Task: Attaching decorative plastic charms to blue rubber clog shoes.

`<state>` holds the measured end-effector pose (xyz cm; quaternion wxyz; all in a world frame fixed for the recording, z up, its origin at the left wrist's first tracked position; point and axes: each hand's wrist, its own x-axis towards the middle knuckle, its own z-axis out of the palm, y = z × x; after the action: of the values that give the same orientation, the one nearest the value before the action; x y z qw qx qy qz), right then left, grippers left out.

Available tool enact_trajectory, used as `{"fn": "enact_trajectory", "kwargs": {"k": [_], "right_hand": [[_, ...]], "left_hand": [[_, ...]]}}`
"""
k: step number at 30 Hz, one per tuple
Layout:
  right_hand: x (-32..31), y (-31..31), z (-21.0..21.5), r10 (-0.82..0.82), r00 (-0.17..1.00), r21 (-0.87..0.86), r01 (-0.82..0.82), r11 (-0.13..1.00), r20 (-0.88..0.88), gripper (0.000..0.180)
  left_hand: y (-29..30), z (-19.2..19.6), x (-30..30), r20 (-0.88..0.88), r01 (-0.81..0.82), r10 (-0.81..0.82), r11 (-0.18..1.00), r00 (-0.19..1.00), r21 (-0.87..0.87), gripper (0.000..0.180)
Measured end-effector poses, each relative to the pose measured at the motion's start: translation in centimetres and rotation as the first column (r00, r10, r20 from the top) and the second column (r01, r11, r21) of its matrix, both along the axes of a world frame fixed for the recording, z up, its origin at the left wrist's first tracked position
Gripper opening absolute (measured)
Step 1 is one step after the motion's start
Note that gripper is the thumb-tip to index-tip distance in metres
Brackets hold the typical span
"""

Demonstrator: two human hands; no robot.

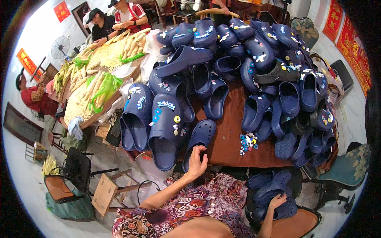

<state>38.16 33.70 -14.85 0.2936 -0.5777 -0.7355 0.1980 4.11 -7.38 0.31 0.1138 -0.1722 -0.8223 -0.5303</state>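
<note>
A plain navy clog [203, 133] with holes in its toe lies at the front of the table, without charms. Over its heel end is my left hand [197, 162], fingers curled towards the thumb; anything between them is hidden. My right hand [278, 201] is down at the lower right, its fingers closed on the rim of a navy clog [268, 194] in a small pile on a chair. A loose heap of colourful shoe charms [248, 143] rests on the brown table [228, 137]. Just left of the plain clog stands a large clog decorated with charms [166, 115].
Many navy clogs with charms [260, 53] are piled across the table's back and right. At the left, another table carries pale produce [105, 55] and green bags. Several people [131, 18] work there. A wooden stool [105, 194] and chairs stand around.
</note>
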Motion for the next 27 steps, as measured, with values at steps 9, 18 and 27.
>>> {"fn": "enact_trajectory", "kwargs": {"k": [9,18,27], "right_hand": [[-4.4,-4.7,3.5,0.032,0.999,0.336,-0.044,0.941,0.04,0.044],[-21.4,-16.2,12.2,0.732,0.673,0.268,-0.691,0.672,-0.103,0.03],[-28.1,-18.4,10.0,0.827,0.559,0.151,-0.815,0.56,-0.049,0.04]], "left_hand": [[0.3,-0.4,0.0,0.027,0.008,-0.007,1.0,1.0,-0.023,0.029],[-0.3,1.6,0.5,-0.039,-0.011,0.01,1.0,0.999,-0.027,0.03],[-2.7,11.3,-3.2,-0.146,0.035,-0.019,0.994,0.989,0.105,0.033]]}}
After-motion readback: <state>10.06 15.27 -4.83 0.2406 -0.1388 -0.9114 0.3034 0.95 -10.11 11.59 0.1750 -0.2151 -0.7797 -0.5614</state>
